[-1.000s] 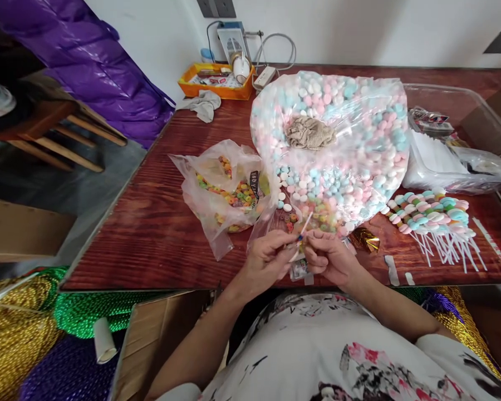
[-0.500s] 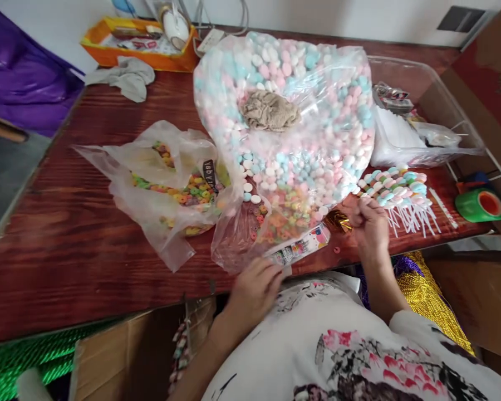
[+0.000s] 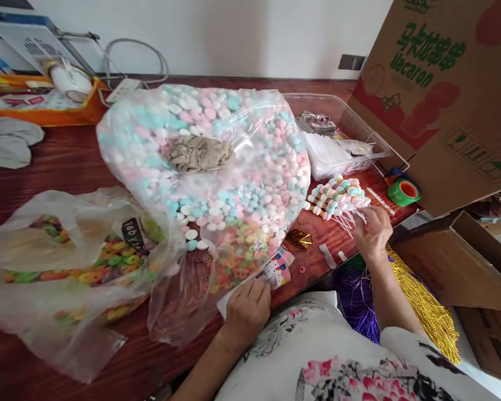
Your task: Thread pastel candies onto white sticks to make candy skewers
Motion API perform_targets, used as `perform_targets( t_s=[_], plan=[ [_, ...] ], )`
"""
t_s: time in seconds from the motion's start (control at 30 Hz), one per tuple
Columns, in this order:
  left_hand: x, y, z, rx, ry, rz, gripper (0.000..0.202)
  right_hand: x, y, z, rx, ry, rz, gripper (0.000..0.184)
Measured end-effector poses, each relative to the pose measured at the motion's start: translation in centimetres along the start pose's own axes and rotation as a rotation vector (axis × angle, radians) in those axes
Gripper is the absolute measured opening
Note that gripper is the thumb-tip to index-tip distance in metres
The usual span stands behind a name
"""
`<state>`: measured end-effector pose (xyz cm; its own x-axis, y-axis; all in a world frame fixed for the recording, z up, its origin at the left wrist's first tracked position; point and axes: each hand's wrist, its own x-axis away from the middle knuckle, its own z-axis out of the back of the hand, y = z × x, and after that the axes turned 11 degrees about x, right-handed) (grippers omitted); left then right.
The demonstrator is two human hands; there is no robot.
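My left hand (image 3: 248, 307) rests at the table's front edge, its fingers curled together over the near end of a printed packet (image 3: 280, 267). Whatever its fingertips hold is hidden. Thumb and fingers of my right hand (image 3: 374, 229) are pinched at the stick ends of a pile of pastel candy skewers (image 3: 338, 196); what lies between them is unclear. White sticks (image 3: 345, 221) poke out from the pile towards me. Beyond my left hand lies a big clear bag of pink, blue and white candies (image 3: 250, 161), with small coloured rings at its near end.
A bag of coloured rings (image 3: 125, 259) lies left. A crumpled brown cloth (image 3: 200, 154) sits on the big bag. Gold foil (image 3: 297, 239), green tape (image 3: 404, 192), a clear plastic tray (image 3: 338, 100) and a tall cardboard box (image 3: 446, 100) are farther right.
The view has swung to the right. My right hand has moved from beside the gold foil to the skewers' stick ends. My left hand stays by the printed packet, covering more of it.
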<state>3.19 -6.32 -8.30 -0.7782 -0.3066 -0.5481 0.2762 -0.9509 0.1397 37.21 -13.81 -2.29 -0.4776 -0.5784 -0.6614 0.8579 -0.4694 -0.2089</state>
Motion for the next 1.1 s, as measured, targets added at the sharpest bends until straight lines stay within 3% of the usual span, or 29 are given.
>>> perform_targets(
  t_s=[0.1,0.23,0.33,0.47,0.57,0.77,0.87,0.97,1.07,1.1],
  plan=[
    [0.0,0.4,0.1,0.046,0.035,0.083,0.007,-2.1,1.2,0.2,0.310,-0.102,0.082,0.023],
    [-0.4,1.0,0.7,0.035,-0.025,0.231,0.016,-2.4,1.9,-0.6,0.389,-0.243,0.083,0.025],
    [-0.7,0.5,1.0,0.137,-0.018,0.298,0.011,-2.1,1.8,-1.3,0.170,-0.193,0.012,0.022],
    [-0.7,-0.6,0.9,0.273,0.107,0.328,0.011,-2.6,0.4,-1.6,-0.394,-0.061,-0.203,0.016],
    [-0.5,-0.8,0.7,0.211,0.056,0.299,0.008,-3.8,-0.8,-1.7,-0.653,-0.037,-0.313,0.012],
    [0.0,-0.1,1.2,0.166,-0.069,0.305,0.018,-6.1,-2.0,-3.0,-0.718,-0.169,-0.114,0.012],
    [0.1,-0.3,1.3,0.184,-0.078,0.346,0.014,-6.7,-2.3,-3.5,-0.785,-0.259,-0.100,0.014],
    [0.1,-0.8,1.1,0.304,-0.001,0.372,0.012,-6.6,-2.9,-1.9,-0.765,-0.183,-0.115,0.014],
    [0.1,-1.2,1.0,0.402,0.078,0.374,0.011,-5.8,-3.5,2.0,-0.626,-0.005,-0.070,0.012],
    [0.2,-1.3,0.9,0.415,0.083,0.377,0.011,-5.4,-3.6,3.4,-0.568,0.002,-0.037,0.011]
  ],
)
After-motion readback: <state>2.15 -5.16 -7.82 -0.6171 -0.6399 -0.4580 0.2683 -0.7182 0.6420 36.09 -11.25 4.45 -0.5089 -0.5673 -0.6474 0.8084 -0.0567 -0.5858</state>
